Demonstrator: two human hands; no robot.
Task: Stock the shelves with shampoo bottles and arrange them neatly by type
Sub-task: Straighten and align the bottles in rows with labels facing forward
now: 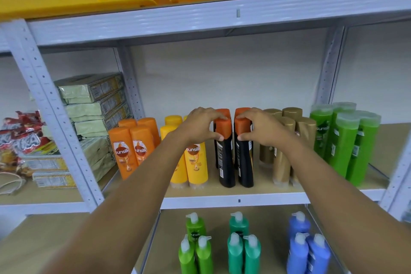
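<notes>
I've got my left hand point(200, 125) and right hand point(259, 128) each pinching a front black bottle point(226, 160) by its orange cap on the middle shelf point(222, 200), likely squaring them between yellow and gold groups.

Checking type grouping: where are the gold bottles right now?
Head view, middle shelf, right of centre: the gold bottles stand between the black bottles with orange caps and the green bottles, just beyond the right hand.
</notes>
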